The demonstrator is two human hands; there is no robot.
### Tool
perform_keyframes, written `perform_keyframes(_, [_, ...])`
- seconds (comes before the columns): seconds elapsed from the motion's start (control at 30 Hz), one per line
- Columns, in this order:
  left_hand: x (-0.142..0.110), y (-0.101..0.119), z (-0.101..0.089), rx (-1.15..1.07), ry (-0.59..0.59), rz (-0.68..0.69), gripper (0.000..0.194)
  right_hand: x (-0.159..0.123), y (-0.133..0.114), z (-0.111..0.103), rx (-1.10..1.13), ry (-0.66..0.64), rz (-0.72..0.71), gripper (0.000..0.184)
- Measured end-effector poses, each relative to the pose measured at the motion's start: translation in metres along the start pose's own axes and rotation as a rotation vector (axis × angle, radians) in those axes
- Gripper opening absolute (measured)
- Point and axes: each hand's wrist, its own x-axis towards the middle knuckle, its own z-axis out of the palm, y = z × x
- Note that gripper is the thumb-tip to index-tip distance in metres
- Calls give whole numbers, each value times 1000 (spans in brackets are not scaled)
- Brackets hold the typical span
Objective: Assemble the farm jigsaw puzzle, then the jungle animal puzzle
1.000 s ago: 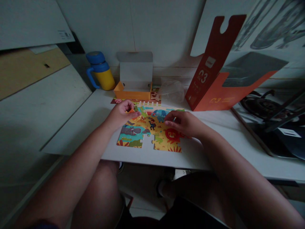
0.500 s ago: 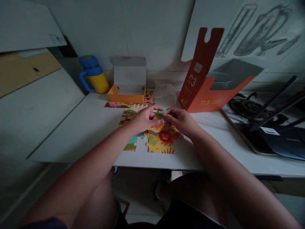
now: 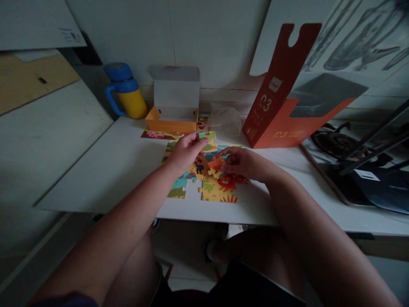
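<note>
A colourful animal jigsaw puzzle (image 3: 211, 195) lies partly assembled on the white table, with a gap at its near edge. My right hand (image 3: 247, 164) is over its right side, with thumb and index finger on an orange puzzle piece (image 3: 216, 163) that looks slightly tilted. Above the upper left part is my left hand (image 3: 187, 152), thumb stretched out and fingers loosely bent, with no piece visible in it. Beside its thumb is a yellow-green puzzle piece (image 3: 211, 143). My hands hide parts of the picture.
Behind the puzzle stand an open orange box (image 3: 172, 124), a clear plastic bag (image 3: 226, 120) and a blue-and-yellow jug (image 3: 129, 96). A tall orange carton (image 3: 271, 123) is at the back right. Black equipment (image 3: 361, 175) occupies the table's right side. The table's front edge (image 3: 217, 221) runs above my knees.
My hands have moved apart from a green-and-teal piece both were holding. The left shifted left and up; the right now grips the orange piece. The view has tilted slightly.
</note>
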Motion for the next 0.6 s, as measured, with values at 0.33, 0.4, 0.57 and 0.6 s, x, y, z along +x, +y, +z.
perform_keyframes(0.33, [9, -1, -29, 39, 40, -16, 32, -32, -3, -40, -107, -270, 236, 33])
perform_keyframes(0.4, [11, -1, -30, 35, 39, 3, 29, -35, 1, -41, -90, -275, 276, 35])
perform_keyframes(0.57, [10, 2, -26, 54, 19, 20, 30, -40, 8, -48, -68, -281, 286, 38])
perform_keyframes(0.6, [10, 2, -26, 65, 16, 20, 31, -41, 8, -49, -69, -278, 291, 36])
